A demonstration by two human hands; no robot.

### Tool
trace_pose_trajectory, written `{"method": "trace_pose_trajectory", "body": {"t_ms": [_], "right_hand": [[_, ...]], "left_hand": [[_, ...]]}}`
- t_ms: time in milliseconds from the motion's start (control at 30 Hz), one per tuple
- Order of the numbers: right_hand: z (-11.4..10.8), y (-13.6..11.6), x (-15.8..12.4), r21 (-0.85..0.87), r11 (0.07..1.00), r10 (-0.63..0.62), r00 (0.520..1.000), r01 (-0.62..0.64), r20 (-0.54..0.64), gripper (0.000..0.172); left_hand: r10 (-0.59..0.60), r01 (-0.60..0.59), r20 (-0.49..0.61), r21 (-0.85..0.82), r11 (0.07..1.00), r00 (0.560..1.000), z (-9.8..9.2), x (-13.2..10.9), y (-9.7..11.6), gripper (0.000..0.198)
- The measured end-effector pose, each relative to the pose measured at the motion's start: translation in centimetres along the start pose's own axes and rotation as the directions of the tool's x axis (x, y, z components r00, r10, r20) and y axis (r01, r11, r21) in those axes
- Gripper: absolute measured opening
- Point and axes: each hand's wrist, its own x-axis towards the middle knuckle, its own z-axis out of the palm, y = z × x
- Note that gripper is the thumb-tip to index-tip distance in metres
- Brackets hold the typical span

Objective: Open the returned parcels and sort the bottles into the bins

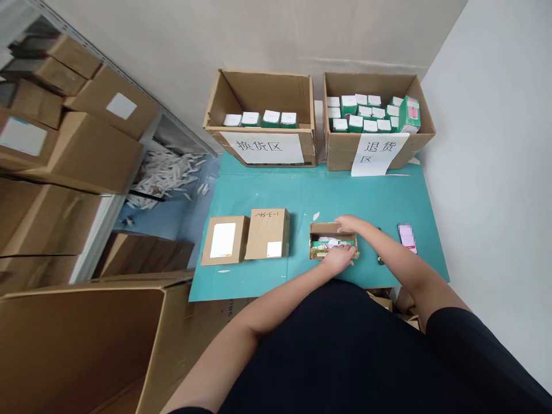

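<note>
Dark shirt front closest; small open carton lies directly between both hands, long axis crosswise. Left hand at near wall, right hand at far wall; fingers over contents, grip unclear.

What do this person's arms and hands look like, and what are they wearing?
The left hand and right hand are bare, without gloves, and no watch shows on either forearm. The arms are uncovered below short black sleeves, with no cables or markings.

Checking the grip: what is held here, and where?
Right hand on the far wall of the small cardboard box, left hand at its near wall; whether either grips cannot be told.
</note>
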Motion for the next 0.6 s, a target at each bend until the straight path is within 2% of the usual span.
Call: {"method": "trace_pose_trajectory", "body": {"t_ms": [67, 167, 267, 400, 533, 600], "right_hand": [[0.0, 0.1, -0.2, 0.001, 1.000, 0.005, 1.000, -0.005, -0.009, 0.036], [0.0, 0.3, -0.6, 0.008, 1.000, 0.011, 1.000, -0.011, -0.022, 0.035], [0.2, 0.4, -1.1, 0.022, 1.000, 0.019, 0.998, -0.018, -0.057, 0.036], [0.6, 0.7, -1.7, 0.026, 0.999, 0.037, 0.989, -0.033, -0.142, 0.038], [1.1, 0.9, -2.2, -0.001, 0.999, 0.036, 0.973, -0.038, -0.226, 0.037], [1.4, 0.7, -2.3, -0.041, 0.998, 0.021, 0.946, -0.037, -0.324, 0.039]], "left_hand": [[-0.016, 0.016, -0.041, 0.006, 1.000, 0.999, -0.5, -1.1, -1.0, 0.028], [-0.119, 0.120, -0.066, 0.025, 0.992, 0.991, -0.9, -3.4, -3.0, 0.018], [-0.163, 0.166, -0.056, 0.038, 0.985, 0.985, -0.3, -5.9, -4.7, 0.016], [-0.097, 0.099, -0.075, 0.025, 0.995, 0.992, 2.0, -8.3, -5.1, 0.017], [-0.051, 0.050, -0.095, -0.019, 0.999, 0.994, 3.8, -9.2, -5.0, 0.019], [-0.006, 0.003, -0.088, -0.039, 0.999, 0.996, 4.2, -9.4, -5.0, 0.021]]}}
